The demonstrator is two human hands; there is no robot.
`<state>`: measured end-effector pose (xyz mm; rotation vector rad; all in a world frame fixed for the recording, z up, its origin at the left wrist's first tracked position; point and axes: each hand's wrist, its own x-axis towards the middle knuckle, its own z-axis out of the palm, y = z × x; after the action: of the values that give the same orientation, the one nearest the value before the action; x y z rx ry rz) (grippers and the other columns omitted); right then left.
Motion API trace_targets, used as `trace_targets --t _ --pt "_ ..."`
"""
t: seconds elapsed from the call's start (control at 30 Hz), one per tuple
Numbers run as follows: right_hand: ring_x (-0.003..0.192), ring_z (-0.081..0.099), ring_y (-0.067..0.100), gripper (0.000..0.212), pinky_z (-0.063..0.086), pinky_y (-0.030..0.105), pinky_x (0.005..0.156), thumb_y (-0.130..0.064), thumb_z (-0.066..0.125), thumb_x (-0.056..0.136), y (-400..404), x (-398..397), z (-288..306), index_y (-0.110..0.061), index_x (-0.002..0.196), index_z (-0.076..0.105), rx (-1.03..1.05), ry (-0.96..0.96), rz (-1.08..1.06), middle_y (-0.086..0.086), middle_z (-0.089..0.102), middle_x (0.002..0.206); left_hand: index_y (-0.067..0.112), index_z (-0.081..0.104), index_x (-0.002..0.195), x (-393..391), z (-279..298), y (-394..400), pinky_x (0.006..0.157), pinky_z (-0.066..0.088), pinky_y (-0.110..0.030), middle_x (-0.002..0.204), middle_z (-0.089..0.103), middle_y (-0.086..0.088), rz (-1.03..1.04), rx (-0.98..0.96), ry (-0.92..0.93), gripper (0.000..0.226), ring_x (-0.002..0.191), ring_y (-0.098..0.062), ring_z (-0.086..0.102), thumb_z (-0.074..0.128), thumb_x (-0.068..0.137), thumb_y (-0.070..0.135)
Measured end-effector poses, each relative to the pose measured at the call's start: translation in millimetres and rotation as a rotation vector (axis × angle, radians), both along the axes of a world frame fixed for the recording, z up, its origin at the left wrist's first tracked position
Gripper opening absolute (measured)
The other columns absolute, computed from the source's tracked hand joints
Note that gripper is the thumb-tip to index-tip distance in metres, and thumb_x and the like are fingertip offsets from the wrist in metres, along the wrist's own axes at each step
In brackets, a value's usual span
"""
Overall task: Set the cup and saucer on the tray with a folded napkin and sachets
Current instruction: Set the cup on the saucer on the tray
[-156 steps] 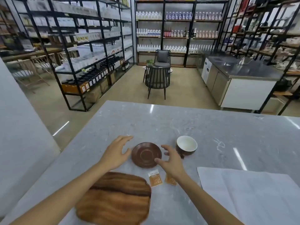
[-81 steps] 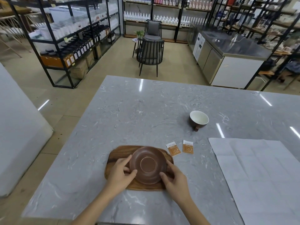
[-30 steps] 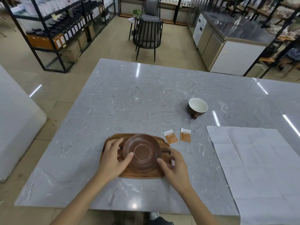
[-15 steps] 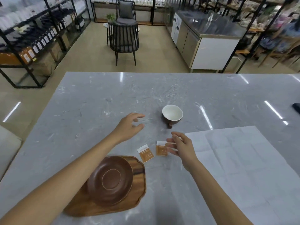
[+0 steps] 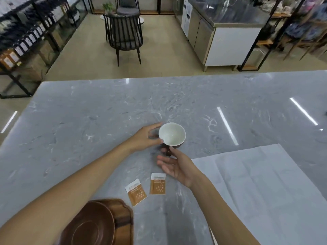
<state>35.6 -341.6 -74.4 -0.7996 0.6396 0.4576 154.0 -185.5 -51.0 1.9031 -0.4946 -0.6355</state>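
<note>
Cup (image 5: 172,134), white inside and dark brown outside, stands upright on the grey marble table (image 5: 88,112) between both hands; left hand (image 5: 144,138) lies at its left side, fingers curved round the wall and thumb tip touching the rim, a partial grasp rather than a full closure; right hand (image 5: 175,167) sits just below the cup, palm turned up, fingers spread wide, thumb tip at the dark handle; whether the thumb presses the handle cannot be told. Sachets (image 5: 157,183), two orange packets with white tops, lie flat just below the right hand, side by side and slightly apart; the left packet is tilted. Saucer (image 5: 88,227), brown, rests on the wooden tray (image 5: 126,220) under the left forearm, well behind both hands, partly cut by the frame edge. Napkin (image 5: 265,191), white, lies unfolded and creased on the table to the right of the right forearm.
</note>
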Motion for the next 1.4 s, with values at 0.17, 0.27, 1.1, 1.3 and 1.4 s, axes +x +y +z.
trace_targets --t 0.17,0.27,1.1,1.3,1.4 --pt "0.091 0.077 0.022 0.030 0.062 0.022 0.067 -0.028 0.060 0.101 -4.6 13.0 -10.0 -0.002 0.108 0.075 0.026 -0.016 0.003 0.017 0.077 0.102 0.011 0.039 0.153 6.5 -8.7 -3.1 0.108 0.042 -0.015 0.158 0.042 0.000 -0.013 -0.062 0.082 0.076 0.143 -0.015 0.044 0.073 0.086 -0.003" --pt "0.091 0.077 0.022 0.027 0.062 0.022 0.068 -0.021 0.060 0.101 -7.1 15.2 -12.9 0.000 0.100 0.077 0.031 -0.031 -0.007 0.019 0.076 0.099 0.013 0.041 0.152 8.7 -13.5 -3.1 0.103 0.044 -0.010 0.158 0.042 0.003 -0.001 -0.099 0.116 0.076 0.141 -0.013 0.045 0.074 0.085 -0.004" --pt "0.076 0.072 0.017 0.029 0.062 0.021 0.069 -0.015 0.053 0.104 49.6 -42.8 59.5 -0.004 0.084 0.071 -0.085 -0.161 0.172 0.012 0.072 0.083 0.031 0.056 0.140 -68.6 29.3 72.1 0.097 0.057 -0.031 0.144 0.057 0.012 0.183 -0.286 0.061 0.076 0.110 -0.014 0.072 0.087 0.075 0.009" --pt "0.075 0.069 0.016 0.029 0.062 0.021 0.070 -0.018 0.052 0.105 80.2 -75.2 80.0 -0.005 0.087 0.071 -0.114 -0.213 0.247 0.012 0.070 0.083 0.040 0.058 0.135 -105.6 47.5 111.0 0.089 0.055 -0.024 0.137 0.060 0.021 0.211 -0.314 0.024 0.072 0.110 -0.011 0.072 0.090 0.073 0.019" --pt "0.076 0.069 0.017 0.033 0.062 0.021 0.071 -0.021 0.052 0.105 98.1 -92.2 86.1 -0.007 0.084 0.073 -0.117 -0.236 0.268 0.013 0.069 0.083 0.039 0.057 0.135 -126.6 53.3 129.9 0.093 0.055 -0.026 0.139 0.058 0.020 0.230 -0.331 0.011 0.071 0.112 -0.010 0.070 0.089 0.075 0.020"
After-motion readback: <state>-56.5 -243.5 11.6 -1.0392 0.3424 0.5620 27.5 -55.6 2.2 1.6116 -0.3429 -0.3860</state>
